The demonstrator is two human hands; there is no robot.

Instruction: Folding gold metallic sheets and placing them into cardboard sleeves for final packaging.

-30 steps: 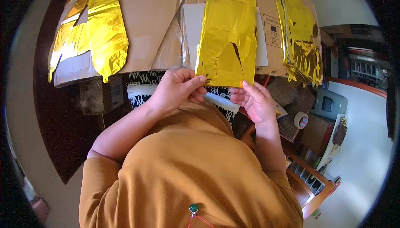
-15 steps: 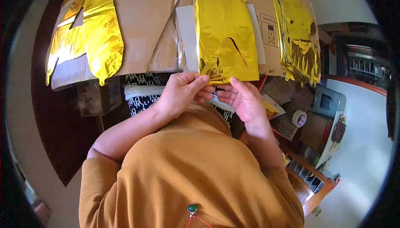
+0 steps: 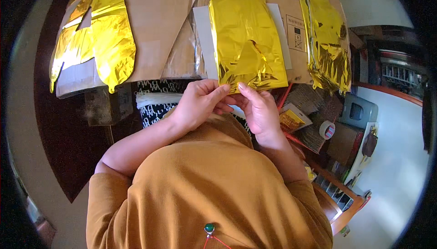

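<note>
The foil (image 3: 241, 26) lies at the middle of the cardboard (image 3: 154, 26), over a white card (image 3: 205, 37) whose sides show to its left and right. Its near end reaches the cardboard's near edge, where both hands meet it. The left hand (image 3: 200, 101) is clamped on the foil's near left corner, thumb on top and fingers curled below. The right hand (image 3: 259, 112) pinches the same edge just beside it, thumb on top (the fingers underneath are partly hidden). Creases gather in the foil near the thumbs, and a dark, bent slit shows farther up.

To the left, well apart, lies a second foil (image 3: 114, 35), lobed at its near end; at the right lies a stack (image 3: 327, 30) of gold sheets, crumpled toward the near end. Below the cardboard, on the right, are a tape roll (image 3: 327, 129) and a yellow-printed card (image 3: 292, 119).
</note>
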